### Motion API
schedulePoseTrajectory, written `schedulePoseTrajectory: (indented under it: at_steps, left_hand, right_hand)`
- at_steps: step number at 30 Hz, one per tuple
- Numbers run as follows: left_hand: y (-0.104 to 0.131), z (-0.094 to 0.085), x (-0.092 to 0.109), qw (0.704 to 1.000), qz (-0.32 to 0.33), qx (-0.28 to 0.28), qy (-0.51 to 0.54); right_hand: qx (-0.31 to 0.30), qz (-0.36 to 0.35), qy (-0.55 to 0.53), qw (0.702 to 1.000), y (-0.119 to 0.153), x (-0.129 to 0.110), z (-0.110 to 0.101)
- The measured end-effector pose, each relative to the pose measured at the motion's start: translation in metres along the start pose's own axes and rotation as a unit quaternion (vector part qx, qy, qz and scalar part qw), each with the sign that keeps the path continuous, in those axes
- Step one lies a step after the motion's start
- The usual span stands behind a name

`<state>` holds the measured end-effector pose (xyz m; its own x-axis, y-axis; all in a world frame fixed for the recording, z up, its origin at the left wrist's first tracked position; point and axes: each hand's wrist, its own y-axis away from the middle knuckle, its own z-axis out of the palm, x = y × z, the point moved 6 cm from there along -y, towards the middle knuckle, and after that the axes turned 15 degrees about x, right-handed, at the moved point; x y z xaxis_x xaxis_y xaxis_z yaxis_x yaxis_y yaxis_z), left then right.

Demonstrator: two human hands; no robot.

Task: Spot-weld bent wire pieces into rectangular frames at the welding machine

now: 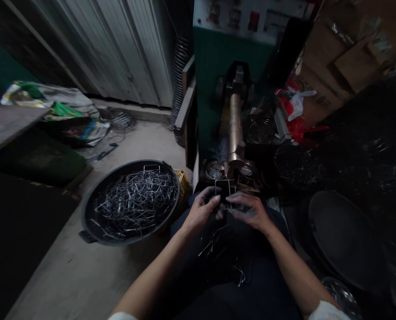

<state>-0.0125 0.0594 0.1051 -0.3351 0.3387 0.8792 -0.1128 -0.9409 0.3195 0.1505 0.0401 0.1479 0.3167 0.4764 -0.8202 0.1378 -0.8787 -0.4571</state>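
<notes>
Between my two hands is a thin bent wire frame [222,180], roughly square, held upright in front of the machine. My left hand [202,208] pinches its left side between thumb and fingers. The fingers of my right hand [250,209] are closed on its right side. Just above the frame hangs the copper-coloured arm [235,126] of a green machine [207,93], its lower tip close to the frame's top edge. Whether tip and wire touch, I cannot tell. Loose wire pieces [214,242] lie on my dark-clothed lap below my hands.
To the left, a black basin [131,242] heaped with bent wires [138,200] stands by a yellow crate [182,181]. A round dish of small metal bits [214,170] sits beside the arm's tip. At right are a dark round lid-like thing [344,235] and cardboard boxes [331,75].
</notes>
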Motion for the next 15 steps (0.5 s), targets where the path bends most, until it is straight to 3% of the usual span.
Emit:
schedulePoseTrajectory:
  at_steps: [15]
  left_hand:
    - [-0.0009, -0.0005, 0.0003, 1.0, -0.015, -0.005, 0.015]
  right_hand:
    - [-0.016, 0.023, 0.003, 1.0, -0.0002, 0.0032, 0.0019]
